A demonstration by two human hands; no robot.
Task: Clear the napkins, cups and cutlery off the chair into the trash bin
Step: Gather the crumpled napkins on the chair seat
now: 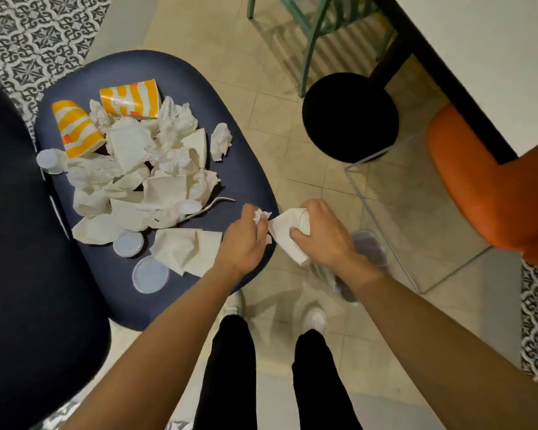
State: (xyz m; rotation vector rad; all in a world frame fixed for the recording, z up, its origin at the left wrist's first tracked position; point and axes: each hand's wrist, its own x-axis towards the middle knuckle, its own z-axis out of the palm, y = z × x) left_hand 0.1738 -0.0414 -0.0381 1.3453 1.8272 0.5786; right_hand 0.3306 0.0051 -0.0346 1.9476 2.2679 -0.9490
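Head view. Dark blue chair [249, 181] at left, seat loaded with trash. Pile of white napkins [143, 172] and squashed white paper cups sits mid-seat. Orange-striped cup [75, 128] lies on its side at the pile's far left. Second striped cup [131, 97] lies on its side behind it, at the far edge of the pile. Small clear cup [50, 161] is at the seat's left edge, touching the pile. Napkin ball [221, 141] lies just right of the pile, apart from it. Clear cutlery handle [213, 203] pokes out of the pile's right side; cannot tell whether it is a fork or spoon. Two clear lids lie flat on the near seat: near lid [150, 274] and far lid [128, 243], just beside each other. Flat napkin [187, 251] lies right of the lids, its right edge at the left hand.

Left hand [244, 240] is over the seat's near-right edge, grip curled round a small crumpled napkin [261, 215] that sticks out past the fingers. Right hand [320, 235] is just off the seat, over the floor, thumb and fingers in a grip on a flattened white cup [284, 240]. The hands are close and the two held items nearly touch.

Clear trash bin [382, 226] stands on the floor right of the chair, partly under the right forearm. Its walls are see-through and its contents are blurry.

Black round base [350, 117] is beyond the bin, orange chair [494, 197] at right. White shoes [316, 318] are on the tile floor.
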